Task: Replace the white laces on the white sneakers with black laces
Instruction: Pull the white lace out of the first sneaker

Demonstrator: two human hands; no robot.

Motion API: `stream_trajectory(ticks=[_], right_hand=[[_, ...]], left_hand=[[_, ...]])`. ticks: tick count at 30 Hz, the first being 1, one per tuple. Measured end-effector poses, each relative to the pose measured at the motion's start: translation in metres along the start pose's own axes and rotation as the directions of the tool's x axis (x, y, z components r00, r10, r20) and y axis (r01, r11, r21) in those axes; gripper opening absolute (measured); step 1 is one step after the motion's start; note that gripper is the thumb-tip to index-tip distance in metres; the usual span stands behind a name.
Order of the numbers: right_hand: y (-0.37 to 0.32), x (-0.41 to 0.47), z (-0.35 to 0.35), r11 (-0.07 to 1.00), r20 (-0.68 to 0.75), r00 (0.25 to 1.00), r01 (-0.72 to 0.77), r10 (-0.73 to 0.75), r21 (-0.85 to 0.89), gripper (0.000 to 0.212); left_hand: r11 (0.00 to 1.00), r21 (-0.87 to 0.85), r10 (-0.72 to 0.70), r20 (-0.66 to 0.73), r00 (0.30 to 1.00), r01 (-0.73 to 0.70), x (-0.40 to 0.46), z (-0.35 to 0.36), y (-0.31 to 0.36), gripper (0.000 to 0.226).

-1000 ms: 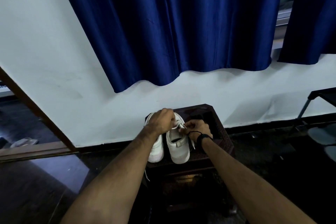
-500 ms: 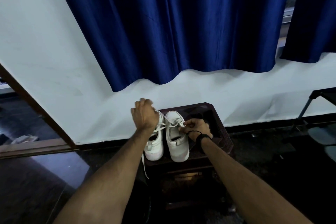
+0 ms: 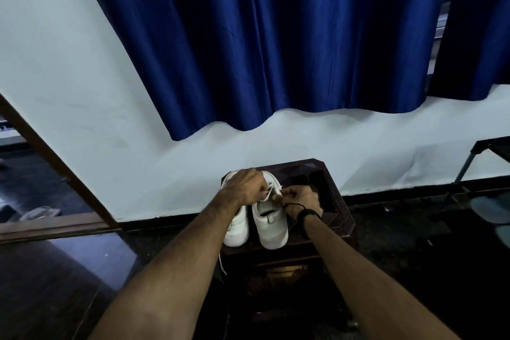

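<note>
Big blue curtain (image 3: 262, 41) fills the top, 12 o'clock, hanging over a pale wall (image 3: 69, 85). A 2nd curtain panel (image 3: 477, 25) sits at 2 o'clock. Dark wood door frame (image 3: 55, 168) slants down at 9 o'clock, w/ a light sandal (image 3: 38, 212) on the floor past it. Metal rack (image 3: 483, 168) at 3 o'clock, partly cut off.

Dead centre, approx 6 o'clock from the curtain hem, a dark brown stool (image 3: 336, 201) stands against the wall. On its top, 2 white sneakers side by side, touching or nearly, heels toward the person: left sneaker (image 3: 236, 229) and right sneaker (image 3: 271, 229).

Both forearms reach in from the bottom edge. Left hand (image 3: 245, 188) is curled over the front of the pair, fingers pinching a white lace (image 3: 266, 194) at the right sneaker's tongue. Right hand (image 3: 300, 197), dark band (image 3: 307, 215) on the wrist, is curled too, fingertips pinching at the same spot from 3 o'clock; exactly what it holds is too small to tell. A loose white lace end (image 3: 222, 263) dangles off the stool's front left edge, at 7 o'clock from the shoes.
</note>
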State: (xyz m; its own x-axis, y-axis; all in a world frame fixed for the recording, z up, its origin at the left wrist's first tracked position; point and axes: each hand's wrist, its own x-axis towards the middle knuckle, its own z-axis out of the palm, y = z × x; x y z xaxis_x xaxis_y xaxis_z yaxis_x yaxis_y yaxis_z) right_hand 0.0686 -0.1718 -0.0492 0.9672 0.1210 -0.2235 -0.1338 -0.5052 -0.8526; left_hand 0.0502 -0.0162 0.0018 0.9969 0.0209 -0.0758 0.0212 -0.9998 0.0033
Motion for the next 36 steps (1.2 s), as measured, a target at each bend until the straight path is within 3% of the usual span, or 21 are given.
stream_trajectory(ticks=[2, 6, 9, 11, 12, 14, 15, 16, 18, 20, 23, 24, 25, 27, 28, 29, 30, 32, 33, 35, 36], right_hand=[[-0.001, -0.001, -0.001, 1.000, -0.005, 1.000, -0.016, 0.016, 0.019, 0.029], [-0.001, -0.003, -0.002, 1.000, -0.017, 1.000, -0.024, 0.024, 0.004, 0.028], [0.000, -0.002, -0.001, 1.000, -0.038, 0.999, -0.008, 0.008, -0.012, 0.028], [0.000, -0.001, -0.001, 1.000, -0.025, 1.000, 0.008, -0.008, -0.020, 0.031], [-0.001, 0.001, -0.001, 0.999, -0.018, 1.000, 0.025, -0.025, -0.043, 0.034], [-0.005, 0.003, 0.003, 0.963, -0.020, 0.985, 0.164, -0.172, -0.216, 0.043], [-0.008, 0.004, 0.006, 0.886, -0.028, 0.947, 0.289, -0.321, -0.362, 0.050], [-0.011, 0.005, 0.010, 0.760, -0.021, 0.872, 0.415, -0.489, -0.500, 0.053], [-0.015, 0.007, 0.016, 0.471, 0.064, 0.669, 0.584, -0.740, -0.662, 0.044], [-0.021, 0.009, 0.019, 0.263, 0.189, 0.572, 0.614, -0.798, -0.744, 0.028], [-0.034, 0.011, 0.013, 0.184, 0.285, 0.589, 0.610, -0.756, -0.771, 0.033], [-0.036, 0.013, 0.010, 0.182, 0.300, 0.590, 0.619, -0.750, -0.764, 0.033], [-0.039, 0.015, 0.005, 0.280, 0.253, 0.643, 0.607, -0.723, -0.744, 0.031], [-0.038, 0.021, -0.009, 0.644, -0.061, 0.796, 0.438, -0.602, -0.627, 0.027], [-0.035, 0.024, -0.016, 0.818, -0.216, 0.865, 0.308, -0.454, -0.485, 0.026], [-0.031, 0.027, -0.023, 0.921, -0.275, 0.913, 0.202, -0.300, -0.334, 0.026], [-0.026, 0.029, -0.026, 0.960, -0.246, 0.950, 0.132, -0.194, -0.247, 0.024], [-0.020, 0.030, -0.024, 0.959, -0.160, 0.972, 0.130, -0.174, -0.253, 0.017], [-0.020, 0.028, -0.022, 0.930, -0.161, 0.947, 0.224, -0.278, -0.293, 0.024], [-0.023, 0.026, -0.017, 0.778, -0.092, 0.809, 0.519, -0.581, -0.355, 0.043], [-0.027, 0.026, -0.013, 0.652, 0.042, 0.726, 0.639, -0.686, -0.408, 0.044]], left_hand=[[0.999, -0.019, -0.045, -0.085, 0.995, 0.044, -0.004, 0.003, 0.002, 0.019], [0.914, -0.343, -0.319, -0.279, 0.905, 0.216, -0.011, 0.014, 0.002, 0.027], [0.727, -0.612, -0.599, -0.346, 0.722, 0.310, -0.021, 0.006, -0.008, 0.019], [0.592, -0.695, -0.749, -0.285, 0.598, 0.409, -0.026, -0.006, -0.023, 0.020], [0.557, -0.686, -0.778, -0.233, 0.583, 0.469, -0.027, -0.010, -0.032, 0.021], [0.559, -0.625, -0.771, -0.151, 0.618, 0.545, -0.028, -0.014, -0.046, 0.038], [0.574, -0.620, -0.747, -0.130, 0.651, 0.534, -0.028, -0.013, -0.049, 0.052], [0.591, -0.646, -0.704, -0.121, 0.700, 0.483, -0.029, -0.012, -0.048, 0.060], [0.634, -0.689, -0.563, -0.102, 0.820, 0.350, -0.029, -0.006, -0.040, 0.049], [0.734, -0.622, -0.418, -0.098, 0.903, 0.273, -0.030, 0.002, -0.029, 0.036], [0.907, -0.366, -0.290, -0.181, 0.940, 0.210, -0.032, 0.011, -0.014, 0.039], [0.932, -0.300, -0.278, -0.234, 0.932, 0.203, -0.034, 0.015, -0.010, 0.041], [0.940, -0.270, -0.287, -0.284, 0.915, 0.211, -0.035, 0.022, -0.007, 0.041], [0.942, -0.236, -0.316, -0.377, 0.871, 0.240, -0.041, 0.035, -0.002, 0.033], [0.945, -0.201, -0.322, -0.410, 0.853, 0.259, -0.043, 0.043, 0.000, 0.030], [0.943, -0.183, -0.330, -0.434, 0.838, 0.277, -0.046, 0.050, 0.003, 0.030], [0.936, -0.190, -0.350, -0.445, 0.824, 0.295, -0.047, 0.054, 0.005, 0.031], [0.918, -0.217, -0.396, -0.451, 0.800, 0.332, -0.047, 0.059, 0.008, 0.034], [0.911, -0.216, -0.412, -0.448, 0.793, 0.351, -0.045, 0.059, 0.010, 0.035], [0.900, -0.216, -0.437, -0.441, 0.784, 0.379, -0.043, 0.059, 0.012, 0.033], [0.893, -0.227, -0.451, -0.437, 0.778, 0.389, -0.043, 0.059, 0.013, 0.032]])
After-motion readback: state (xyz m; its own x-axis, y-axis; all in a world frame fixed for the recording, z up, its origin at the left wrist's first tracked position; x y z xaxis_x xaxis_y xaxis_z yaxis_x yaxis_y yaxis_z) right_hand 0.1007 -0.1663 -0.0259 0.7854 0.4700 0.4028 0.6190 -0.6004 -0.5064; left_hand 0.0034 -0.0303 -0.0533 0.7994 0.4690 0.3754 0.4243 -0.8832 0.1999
